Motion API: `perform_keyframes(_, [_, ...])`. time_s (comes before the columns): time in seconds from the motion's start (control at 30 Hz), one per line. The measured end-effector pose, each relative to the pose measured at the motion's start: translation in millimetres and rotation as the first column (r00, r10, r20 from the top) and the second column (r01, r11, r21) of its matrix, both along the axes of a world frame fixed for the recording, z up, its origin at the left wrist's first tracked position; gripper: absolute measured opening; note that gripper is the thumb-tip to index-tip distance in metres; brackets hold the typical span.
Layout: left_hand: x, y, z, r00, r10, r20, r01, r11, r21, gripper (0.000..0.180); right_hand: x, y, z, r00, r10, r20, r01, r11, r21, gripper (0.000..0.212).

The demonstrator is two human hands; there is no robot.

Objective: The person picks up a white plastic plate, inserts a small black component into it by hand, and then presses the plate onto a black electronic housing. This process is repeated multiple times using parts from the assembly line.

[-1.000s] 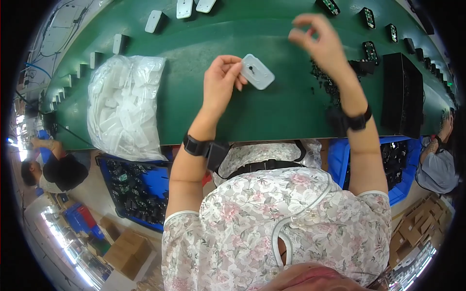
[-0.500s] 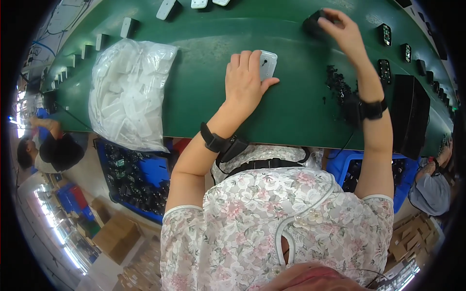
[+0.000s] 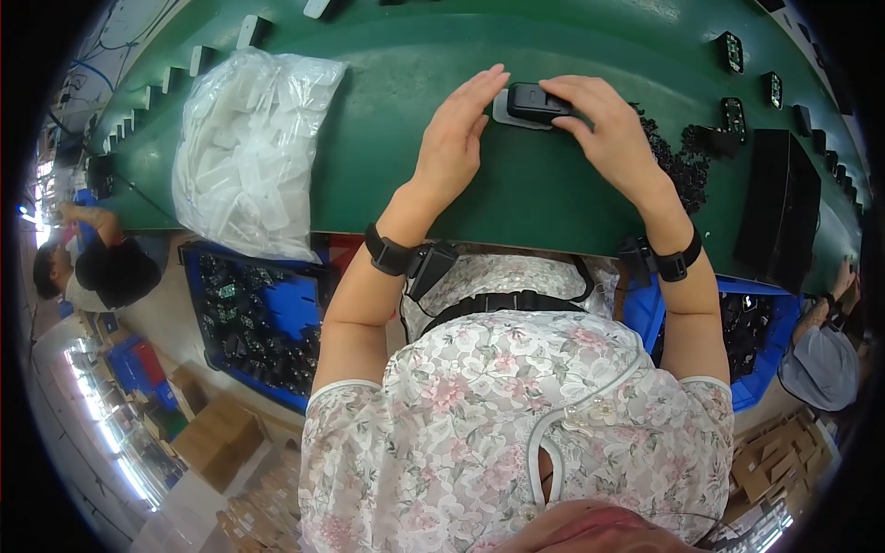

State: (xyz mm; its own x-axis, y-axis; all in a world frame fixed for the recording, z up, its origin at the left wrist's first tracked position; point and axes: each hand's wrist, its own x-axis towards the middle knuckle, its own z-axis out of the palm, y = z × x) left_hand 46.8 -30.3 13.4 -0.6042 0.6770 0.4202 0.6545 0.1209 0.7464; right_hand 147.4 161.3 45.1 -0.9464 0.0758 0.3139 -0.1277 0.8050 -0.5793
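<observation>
A small black plastic housing point(image 3: 532, 100) sits on top of a flat white plastic cover point(image 3: 501, 109) on the green table. The cover's edge shows at the housing's left and near sides. My right hand point(image 3: 604, 124) grips the right end of the housing between thumb and fingers. Just left of the cover is my left hand point(image 3: 450, 143), its fingers stretched out and nothing in it. Small black parts point(image 3: 687, 170) lie heaped to the right of my right hand.
A clear bag of white plastic pieces point(image 3: 244, 157) lies at the left. A long black box point(image 3: 779, 207) stands at the right, near a row of small units with circuit boards point(image 3: 733, 118). Blue bins of parts point(image 3: 295, 309) sit below the table's edge. People work at both sides.
My right hand has come left and nearer, bringing the black housing onto the white cover. My left hand has let go of the cover and moved slightly left.
</observation>
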Motion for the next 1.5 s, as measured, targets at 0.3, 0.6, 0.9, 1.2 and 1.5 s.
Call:
perform_keyframes(0.3, [-5, -5, -11, 0.987, -0.052, -0.151, 0.032, 0.991, -0.132, 0.053, -10, -11, -6, 0.999, 0.049, -0.004, -0.048, 0.994, 0.101, 0.039])
perform_keyframes(0.6, [-9, -8, -11, 0.949, -0.086, -0.305, 0.025, 0.980, -0.200, 0.049, -8, -18, -11, 0.999, 0.026, -0.022, -0.022, 0.988, 0.154, 0.042])
perform_keyframes(0.9, [-31, 36, -8, 0.916, 0.021, -0.401, -0.085, 0.986, -0.142, 0.034, -37, 29, -12, 0.988, 0.000, 0.156, 0.042, 0.964, -0.264, 0.035])
perform_keyframes(1.2, [-174, 136, -61, 0.698, -0.519, 0.493, 0.336, 0.845, 0.415, 0.027, 50, 82, 18, 0.901, -0.433, 0.024, 0.433, 0.896, -0.097, 0.024])
perform_keyframes(1.5, [-180, 158, -22, 0.727, 0.146, 0.671, 0.089, 0.949, -0.303, 0.030, 74, 47, -4, 0.903, -0.423, 0.077, 0.418, 0.905, 0.081, 0.022])
